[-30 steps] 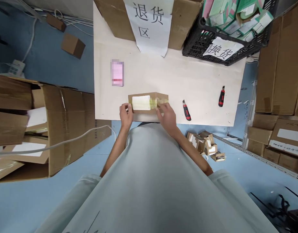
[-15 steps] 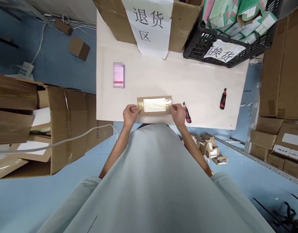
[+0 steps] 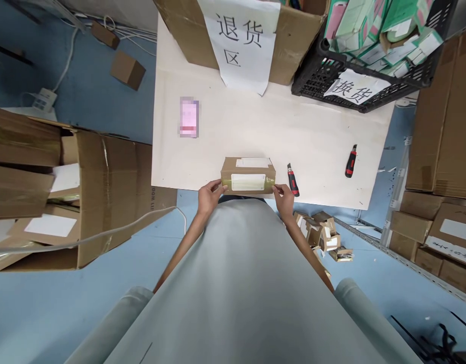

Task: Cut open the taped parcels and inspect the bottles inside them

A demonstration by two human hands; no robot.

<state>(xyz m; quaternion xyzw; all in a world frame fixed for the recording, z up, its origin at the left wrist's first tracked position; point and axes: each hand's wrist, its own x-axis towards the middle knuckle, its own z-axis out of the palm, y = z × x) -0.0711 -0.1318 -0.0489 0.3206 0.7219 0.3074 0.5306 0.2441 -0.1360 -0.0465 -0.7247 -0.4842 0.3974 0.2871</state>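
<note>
A small cardboard box [image 3: 228, 167] with white labels on two faces and clear tape along one of them is at the table's front edge. My left hand [image 3: 209, 196] pinches its left end, thumb against the labelled face. At the opposite end my right hand [image 3: 283, 198] grips the box with fingers closed. Just right of the box lies a red and black utility knife [image 3: 292, 180], close to my right hand. Another red and black utility knife [image 3: 351, 162] rests farther right on the table.
A pink blurred item [image 3: 189, 117] lies on the white table [image 3: 248, 124]. Behind stand a large carton [image 3: 289, 55] with a paper sign and a black crate [image 3: 316, 76] of green and white boxes. Left is a big open carton [image 3: 115, 187]; opened boxes [image 3: 324, 232] lie on the floor at right.
The box has tipped in my hands, so a second labelled face now shows behind the taped one. Both hands have come slightly closer to me. The view has shifted a little.
</note>
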